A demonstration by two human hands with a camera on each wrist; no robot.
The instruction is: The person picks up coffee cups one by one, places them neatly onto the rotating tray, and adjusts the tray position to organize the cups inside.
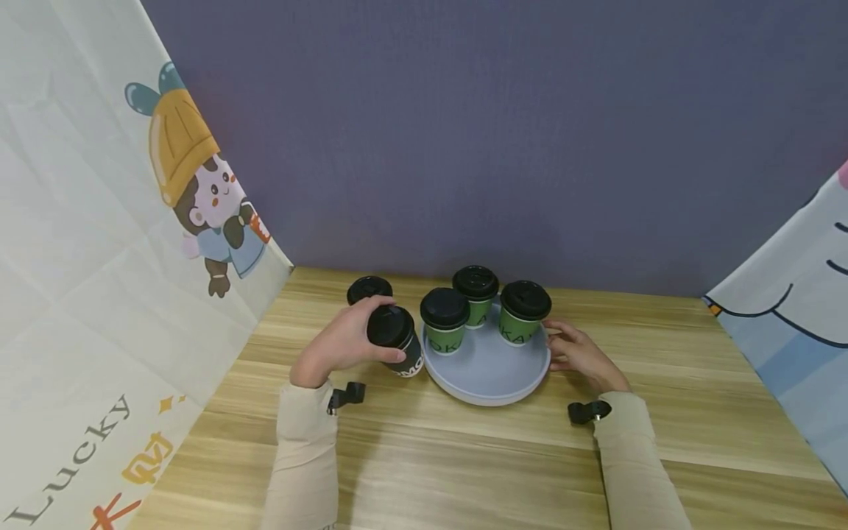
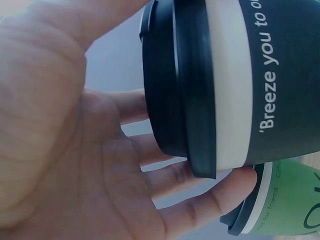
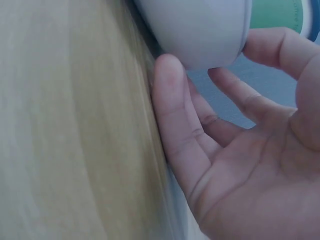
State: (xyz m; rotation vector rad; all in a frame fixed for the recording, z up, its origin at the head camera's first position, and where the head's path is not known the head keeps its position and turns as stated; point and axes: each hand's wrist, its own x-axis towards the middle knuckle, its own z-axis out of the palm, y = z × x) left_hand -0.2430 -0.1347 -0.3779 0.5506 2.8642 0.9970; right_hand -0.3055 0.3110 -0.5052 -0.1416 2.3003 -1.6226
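Note:
My left hand (image 1: 347, 342) grips a black paper cup (image 1: 412, 361) with a black lid, its fingers and thumb around the lid end. The cup tilts beside the left rim of a round pale grey-blue tray (image 1: 486, 379). Printed white words show on the black cup (image 2: 285, 75) in the left wrist view. At the tray's right rim, my right hand (image 1: 583, 357) holds the edge, fingertips against its side wall (image 3: 205, 35). Three green lidded cups stand upright on the tray: front left (image 1: 445, 340), back (image 1: 478, 313) and right (image 1: 520, 330).
Behind my left hand stands another black-lidded cup (image 1: 369, 288), mostly hidden. The wooden table (image 1: 464, 471) ends at a dark blue-grey wall (image 1: 490, 147). Printed cloths hang at the left (image 1: 86, 221) and right (image 1: 795, 309).

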